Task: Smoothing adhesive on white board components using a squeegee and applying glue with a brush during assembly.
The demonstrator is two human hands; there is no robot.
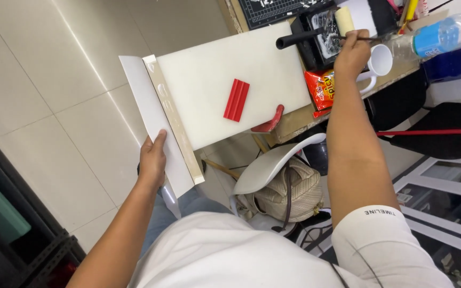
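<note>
Head view, left to right. Your left hand (153,160) pinches the near edge of a thin white sheet (153,120), its grip closed on the sheet, thumb on top, so that the sheet stays level beside a glossy beige strip (173,114). The strip lies along the left edge of a smooth white board (225,74) that overhangs the bench (294,120). On the board rests a ribbed red block (236,100); a red clamp (269,122) bites the board's near edge, apparently to steady it. Your right hand (352,53) reaches over the bench, its grip closed on a slim brush (366,38) at a black ink tray (324,34), beside a white mug (377,64).
</note>
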